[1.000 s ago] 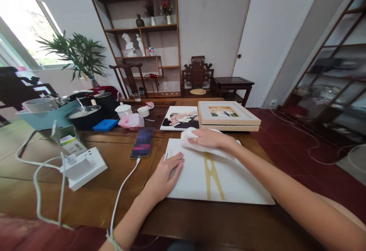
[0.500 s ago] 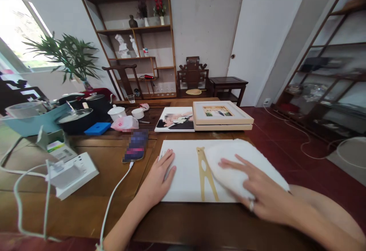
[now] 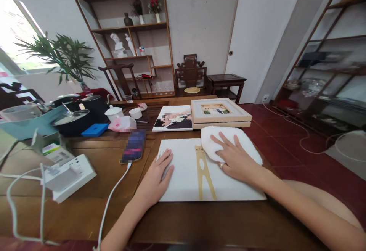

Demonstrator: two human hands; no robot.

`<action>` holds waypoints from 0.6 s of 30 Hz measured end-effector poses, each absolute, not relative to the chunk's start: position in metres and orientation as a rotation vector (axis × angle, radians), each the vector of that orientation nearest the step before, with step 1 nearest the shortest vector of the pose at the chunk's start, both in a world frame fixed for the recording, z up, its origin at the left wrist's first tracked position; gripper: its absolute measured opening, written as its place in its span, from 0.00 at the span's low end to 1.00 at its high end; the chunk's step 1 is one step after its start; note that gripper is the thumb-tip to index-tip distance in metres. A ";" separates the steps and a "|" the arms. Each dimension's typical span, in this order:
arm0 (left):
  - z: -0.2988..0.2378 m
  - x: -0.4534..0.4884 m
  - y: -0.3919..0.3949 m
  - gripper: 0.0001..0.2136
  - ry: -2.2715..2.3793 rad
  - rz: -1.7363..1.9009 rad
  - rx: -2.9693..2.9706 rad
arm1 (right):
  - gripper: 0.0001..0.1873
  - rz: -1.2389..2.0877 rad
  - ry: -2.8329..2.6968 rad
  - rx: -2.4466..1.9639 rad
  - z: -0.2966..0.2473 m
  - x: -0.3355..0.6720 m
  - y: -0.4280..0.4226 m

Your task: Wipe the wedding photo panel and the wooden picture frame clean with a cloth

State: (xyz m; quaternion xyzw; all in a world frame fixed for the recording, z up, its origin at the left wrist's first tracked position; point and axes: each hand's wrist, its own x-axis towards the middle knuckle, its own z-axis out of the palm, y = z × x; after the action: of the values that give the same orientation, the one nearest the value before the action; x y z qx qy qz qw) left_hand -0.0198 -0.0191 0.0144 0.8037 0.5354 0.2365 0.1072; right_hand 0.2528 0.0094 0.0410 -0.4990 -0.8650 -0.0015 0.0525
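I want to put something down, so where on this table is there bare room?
The table shows bare wood in front of the white board, and between the phone and white box. The far left is crowded: black pots, blue box and pink bag sit close together.

Seen on my remote feed, a white cloth (image 3: 248,144) shows against a white board (image 3: 180,174) bearing a tan, A-like figure (image 3: 203,171) with small dark marks near its top. Behind, I see a pale cream frame (image 3: 223,120) with a light grey mat around a picture (image 3: 216,109) touched with green and gold, beside a print (image 3: 183,124) patched in black and white. The tabletop (image 3: 114,190) is brown. To the left, I make out a bright blue box (image 3: 95,129), a pink-and-white bag (image 3: 121,123), a phone (image 3: 134,144) blurred into purple squares with a pink band, a white cable (image 3: 110,192) and a light blue tub (image 3: 30,126). The floor (image 3: 286,136) is deep red.
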 end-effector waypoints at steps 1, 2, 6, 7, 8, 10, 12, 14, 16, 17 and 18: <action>0.015 -0.020 -0.019 0.19 1.574 0.702 2.360 | 0.15 -0.018 -2.614 -1.515 0.039 0.251 0.013; 0.015 -0.020 -0.019 0.19 1.573 0.706 2.355 | 0.15 -0.017 -2.603 -1.505 0.037 0.251 0.014; 0.015 -0.019 -0.020 0.18 1.578 0.703 2.348 | 0.14 0.027 -2.623 -1.414 0.034 0.256 -0.014; 0.015 -0.019 -0.020 0.19 1.579 0.705 2.348 | 0.13 0.033 -2.632 -1.395 0.033 0.258 -0.027; 0.015 -0.019 -0.020 0.19 1.581 0.709 2.349 | 0.11 0.041 -2.643 -1.377 0.033 0.260 -0.041; 0.015 -0.019 -0.020 0.18 1.581 0.717 2.358 | 0.07 0.100 -2.668 -1.361 0.034 0.264 -0.070; 0.015 -0.019 -0.020 0.18 1.580 0.712 2.378 | 0.06 0.200 -2.703 -1.319 0.035 0.269 -0.091; 0.015 -0.019 -0.020 0.18 1.580 0.694 2.395 | 0.06 0.256 -2.730 -1.281 0.038 0.274 -0.099; 0.016 -0.019 -0.021 0.18 1.580 0.681 2.402 | 0.06 0.244 -2.740 -1.267 0.041 0.277 -0.093; 0.016 -0.019 -0.021 0.18 1.578 0.676 2.400 | 0.06 0.228 -2.735 -1.273 0.042 0.277 -0.085; 0.016 -0.019 -0.021 0.18 1.578 0.672 2.396 | 0.06 0.218 -2.730 -1.277 0.043 0.277 -0.074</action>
State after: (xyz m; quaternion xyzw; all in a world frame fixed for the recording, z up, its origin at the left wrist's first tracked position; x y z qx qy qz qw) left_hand -0.0193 -0.0210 0.0162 0.8092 0.5331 0.2270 0.0975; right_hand 0.2771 -0.0740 0.0427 -0.4218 -0.9018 0.0720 0.0599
